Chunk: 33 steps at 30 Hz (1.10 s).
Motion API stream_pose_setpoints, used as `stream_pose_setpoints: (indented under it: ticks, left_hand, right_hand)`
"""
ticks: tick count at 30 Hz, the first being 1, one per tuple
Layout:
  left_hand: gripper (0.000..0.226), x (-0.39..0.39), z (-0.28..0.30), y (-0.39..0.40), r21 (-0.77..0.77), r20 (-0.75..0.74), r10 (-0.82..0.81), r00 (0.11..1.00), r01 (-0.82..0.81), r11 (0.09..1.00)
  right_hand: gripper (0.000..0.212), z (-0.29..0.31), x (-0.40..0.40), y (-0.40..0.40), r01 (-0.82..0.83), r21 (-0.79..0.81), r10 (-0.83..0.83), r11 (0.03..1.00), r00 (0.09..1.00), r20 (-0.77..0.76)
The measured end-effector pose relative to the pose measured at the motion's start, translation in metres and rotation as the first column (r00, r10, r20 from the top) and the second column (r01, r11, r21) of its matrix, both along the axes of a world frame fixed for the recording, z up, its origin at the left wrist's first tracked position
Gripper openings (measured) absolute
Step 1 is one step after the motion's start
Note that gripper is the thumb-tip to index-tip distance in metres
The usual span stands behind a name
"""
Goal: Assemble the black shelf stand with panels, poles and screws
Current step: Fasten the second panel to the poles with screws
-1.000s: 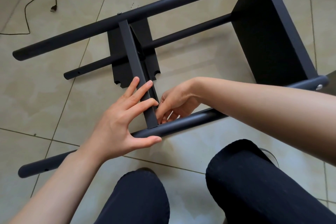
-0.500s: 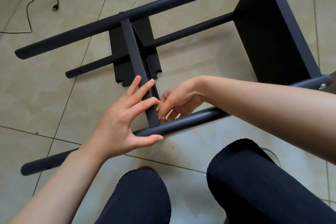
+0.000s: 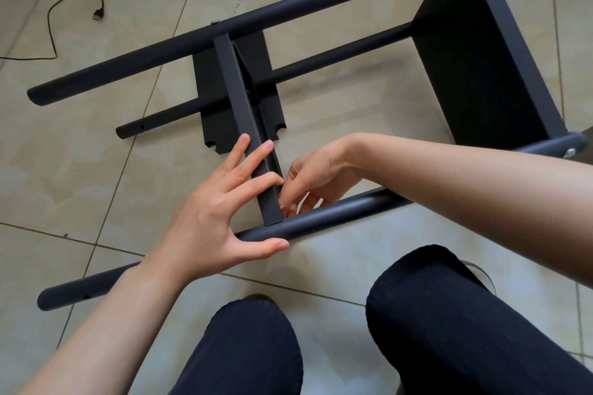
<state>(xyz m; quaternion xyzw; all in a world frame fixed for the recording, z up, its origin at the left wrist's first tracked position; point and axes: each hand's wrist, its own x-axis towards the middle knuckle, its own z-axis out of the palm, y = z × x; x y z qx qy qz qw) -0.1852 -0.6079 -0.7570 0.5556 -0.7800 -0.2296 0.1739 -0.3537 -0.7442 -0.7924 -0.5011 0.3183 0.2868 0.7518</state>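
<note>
Head view looks down past your two knees [image 3: 465, 314] in dark trousers onto a floor [image 3: 80, 170] of large beige, mottled tiles with thin dark grout lines running diagonally. You have no bench under the work; everything lies straight on the tiles. A thin black cable [image 3: 61, 19] with a small plug at its end curls near the far left corner.

Your black shelf stand [image 3: 353, 51] lies on its side across the middle of the floor. Its far pole [image 3: 256, 19] runs from lower left to upper right, a thinner pole [image 3: 337, 56] sits beyond the panels closer to the tiles, and the near pole [image 3: 321, 218] passes just in front of your knees, its left end resting on the floor. One wide panel [image 3: 475, 67] stands on edge at the right end, joined to the poles, with a silver screw head [image 3: 569, 152] showing at its near corner. A narrower middle panel [image 3: 237, 93] spans between the far and near poles.

Your left hand [image 3: 218, 215] has straight, spread fingers laid flat against the middle panel's edge, with the thumb stretched along under the near pole, so this grip presses rather than clasps. Your right hand [image 3: 311, 179] reaches in from the right behind that panel, fingers curled down at the joint where panel meets near pole. Whether that grip is pinching something small there, you cannot tell; the fingertips hide it.
</note>
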Motion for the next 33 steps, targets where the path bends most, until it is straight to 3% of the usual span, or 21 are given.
stream_pose_setpoints:
  ticks: [12,18,33]
  left_hand:
    - [0.066,0.0,-0.001,0.0,-0.009,-0.002,-0.005,1.0,0.005,1.0]
    - [0.065,0.0,-0.001,0.0,-0.01,-0.001,-0.004,1.0,0.004,1.0]
    - [0.074,0.001,-0.002,0.0,-0.025,0.017,-0.004,1.0,0.004,1.0]
  right_hand:
    - [0.024,0.003,-0.001,-0.002,0.002,0.021,-0.002,1.0,1.0,0.021]
    - [0.031,0.001,0.0,0.002,0.004,0.03,-0.005,1.0,0.999,0.034]
    - [0.02,0.01,-0.002,0.008,-0.001,-0.098,0.005,0.995,0.999,0.042]
